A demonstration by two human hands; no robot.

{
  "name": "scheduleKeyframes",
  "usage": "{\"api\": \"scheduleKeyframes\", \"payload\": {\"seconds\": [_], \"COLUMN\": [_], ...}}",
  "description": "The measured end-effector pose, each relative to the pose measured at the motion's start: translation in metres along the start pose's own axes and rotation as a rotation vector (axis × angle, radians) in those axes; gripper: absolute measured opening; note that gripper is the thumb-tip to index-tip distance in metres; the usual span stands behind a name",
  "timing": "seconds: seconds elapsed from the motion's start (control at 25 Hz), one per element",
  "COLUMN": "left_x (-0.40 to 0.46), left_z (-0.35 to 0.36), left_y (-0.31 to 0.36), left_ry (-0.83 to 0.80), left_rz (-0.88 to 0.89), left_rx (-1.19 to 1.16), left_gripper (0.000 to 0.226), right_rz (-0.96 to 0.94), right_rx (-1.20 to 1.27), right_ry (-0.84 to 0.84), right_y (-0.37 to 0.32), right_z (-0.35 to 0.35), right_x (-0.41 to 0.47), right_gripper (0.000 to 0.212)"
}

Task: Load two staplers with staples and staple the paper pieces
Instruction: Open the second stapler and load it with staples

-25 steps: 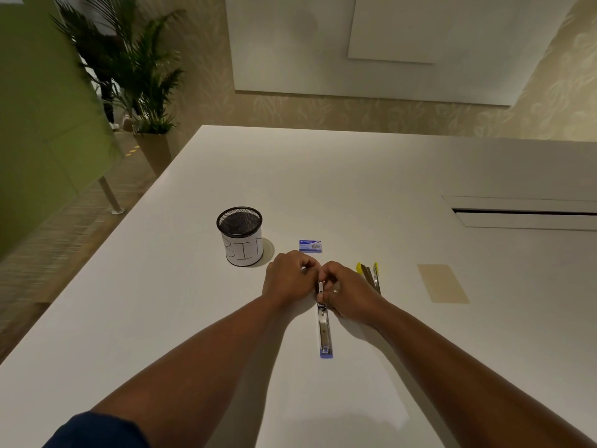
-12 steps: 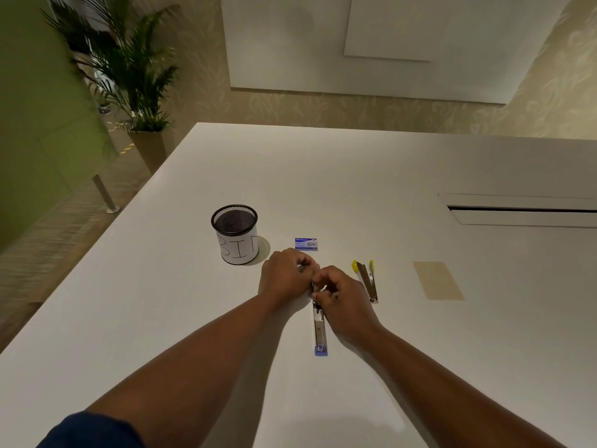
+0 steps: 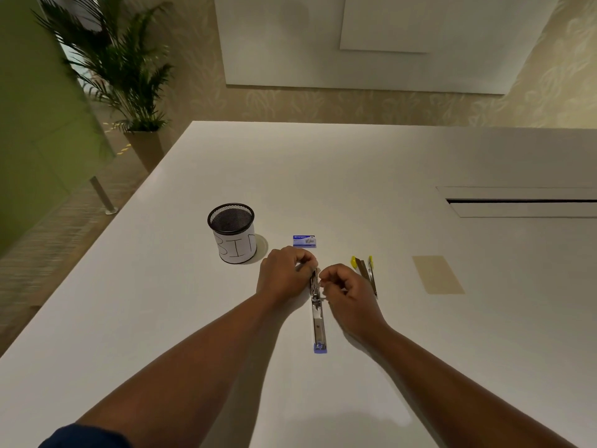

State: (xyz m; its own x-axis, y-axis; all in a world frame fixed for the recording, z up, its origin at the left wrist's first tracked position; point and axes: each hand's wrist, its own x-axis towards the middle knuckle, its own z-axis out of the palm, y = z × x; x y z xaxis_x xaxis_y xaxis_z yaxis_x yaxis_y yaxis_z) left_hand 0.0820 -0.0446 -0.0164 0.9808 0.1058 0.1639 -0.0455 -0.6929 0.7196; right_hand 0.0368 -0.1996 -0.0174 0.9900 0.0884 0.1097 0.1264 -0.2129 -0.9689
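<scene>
A blue stapler lies opened flat on the white table, its metal channel running toward me. My left hand grips the stapler's far end. My right hand sits just right of the channel, fingers pinched together over it; whether staples are between them is too small to tell. A yellow stapler lies opened to the right. A small blue staple box rests just beyond my left hand. A tan paper piece lies flat further right.
A black mesh cup labelled BIN stands left of my hands. A cable slot is cut in the table at the right. A potted palm and a green partition stand beyond the table's left edge.
My right hand has drawn back from over the yellow stapler toward the blue stapler's channel, uncovering the yellow one. My left hand stays on the blue stapler's far end.
</scene>
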Motion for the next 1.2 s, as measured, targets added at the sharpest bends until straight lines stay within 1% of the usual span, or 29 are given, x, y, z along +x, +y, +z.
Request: {"api": "scheduleKeyframes", "payload": {"seconds": [0.04, 0.12, 0.2, 0.28, 0.36, 0.44, 0.52, 0.64, 0.72, 0.8, 0.92, 0.96, 1.08, 1.2], "left_x": [0.000, -0.002, 0.002, 0.012, 0.025, 0.040, 0.051, 0.063, 0.066, 0.069, 0.080, 0.084, 0.091, 0.088], "left_z": [0.001, 0.003, 0.004, 0.003, -0.003, -0.008, -0.010, -0.010, -0.006, -0.002, -0.004, -0.006, -0.010, -0.010], "left_y": [-0.001, -0.001, -0.001, -0.005, -0.007, -0.007, -0.004, -0.002, -0.004, -0.006, -0.006, -0.006, -0.006, -0.009], "left_ry": [0.007, 0.058, 0.086, 0.077, 0.068, 0.030, -0.031, -0.115, -0.120, -0.104, -0.143, -0.164, -0.206, -0.186], "left_rz": [-0.005, -0.073, -0.114, -0.099, -0.061, -0.038, -0.035, -0.027, -0.007, 0.011, 0.054, 0.069, 0.087, 0.083], "left_rx": [-0.011, -0.084, -0.148, -0.170, -0.152, -0.097, -0.027, 0.021, 0.041, 0.050, 0.106, 0.130, 0.162, 0.143], "left_gripper": [0.019, 0.012, 0.009, 0.021, 0.033, 0.040, 0.045, 0.051, 0.043, 0.031, 0.026, 0.025, 0.021, 0.016], "right_rz": [0.009, -0.012, -0.068, -0.130, -0.177, -0.159, -0.113, 0.002, 0.041, 0.029, -0.001, -0.006, -0.008, 0.016], "right_rx": [0.010, -0.036, -0.192, -0.448, -0.717, -0.887, -0.976, -1.019, -1.030, -1.010, -0.950, -0.931, -0.882, -0.820], "right_ry": [0.019, 0.062, 0.059, 0.033, 0.017, -0.027, -0.097, -0.240, -0.324, -0.346, -0.323, -0.324, -0.339, -0.345], "right_y": [-0.001, -0.004, -0.012, -0.022, -0.029, -0.035, -0.035, -0.029, -0.024, -0.019, -0.015, -0.014, -0.012, -0.014], "right_z": [0.000, -0.003, -0.007, -0.010, -0.013, -0.015, -0.015, -0.014, -0.011, -0.010, -0.008, -0.009, -0.011, -0.013], "right_x": [0.003, 0.011, 0.023, 0.039, 0.058, 0.079, 0.100, 0.129, 0.143, 0.153, 0.159, 0.160, 0.162, 0.160], "right_gripper": [0.019, 0.024, 0.028, 0.026, 0.030, 0.035, 0.036, 0.043, 0.044, 0.043, 0.048, 0.043, 0.019, 0.012]}}
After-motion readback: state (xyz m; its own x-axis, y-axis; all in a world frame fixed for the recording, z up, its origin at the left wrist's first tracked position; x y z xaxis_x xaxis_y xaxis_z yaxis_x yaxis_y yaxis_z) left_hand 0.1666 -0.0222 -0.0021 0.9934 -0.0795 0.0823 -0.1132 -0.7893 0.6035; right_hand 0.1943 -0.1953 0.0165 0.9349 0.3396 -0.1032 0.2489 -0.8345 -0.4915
